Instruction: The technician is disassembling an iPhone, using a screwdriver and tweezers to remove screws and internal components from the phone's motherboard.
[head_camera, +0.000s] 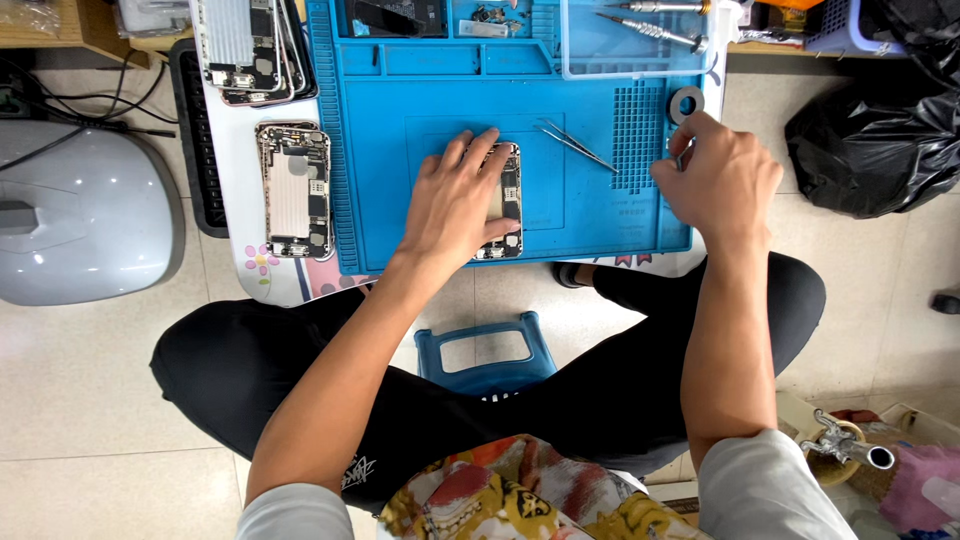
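Left hand lies flat, fingers spread, pressing an opened phone onto the blue work mat; the phone's back is off and its boards show. Right hand sits at the mat's right edge, fingers curled around something small; what it grips cannot be told. Tweezers lie idle between the hands. 1 more stripped phone rests just left of the mat, with a stack of others above it. Judged: disassembly is underway, case open, inner parts mostly in place.

Bright, even light (edges bowed)
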